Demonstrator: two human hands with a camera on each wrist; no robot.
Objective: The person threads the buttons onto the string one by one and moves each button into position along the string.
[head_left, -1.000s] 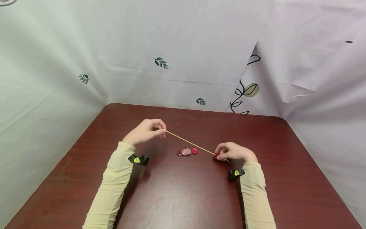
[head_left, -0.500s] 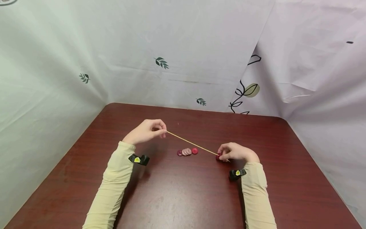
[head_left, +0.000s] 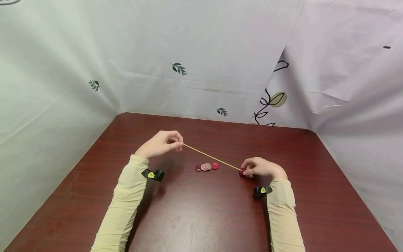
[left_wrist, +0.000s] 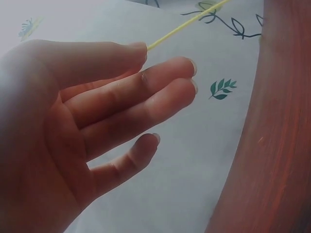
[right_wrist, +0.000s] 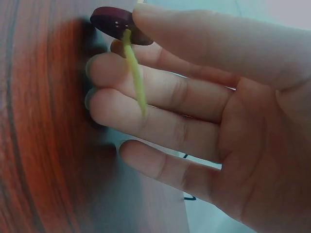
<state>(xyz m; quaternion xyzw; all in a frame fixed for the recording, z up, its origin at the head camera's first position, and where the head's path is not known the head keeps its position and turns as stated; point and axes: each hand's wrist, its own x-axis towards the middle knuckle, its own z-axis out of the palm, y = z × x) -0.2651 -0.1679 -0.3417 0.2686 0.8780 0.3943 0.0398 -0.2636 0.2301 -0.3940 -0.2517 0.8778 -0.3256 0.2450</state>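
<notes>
In the head view, a thin yellow string (head_left: 211, 156) stretches straight and taut between the two hands, sloping down to the right. My left hand (head_left: 162, 144), raised over the table, pinches the string's upper end between thumb and index finger. Low over the table on the right, my right hand (head_left: 261, 167) pinches a dark red button (right_wrist: 109, 20) by its edge. The right wrist view shows the string coming out through a hole in that button, its short loose tail (right_wrist: 136, 77) hanging across the fingers. The other fingers of both hands are loosely bent.
Between the hands lie a dark purple button (head_left: 198, 168), several overlapping pink buttons (head_left: 206, 167) and a red button (head_left: 215, 166) in a row on the brown table (head_left: 195, 210). Pale cloth with leaf prints (head_left: 201, 63) hangs behind the table and along its sides.
My right hand has slid slightly right with the button, and less of the string's tail shows beyond it. The left hand stays almost in place; the buttons on the table lie as before.
</notes>
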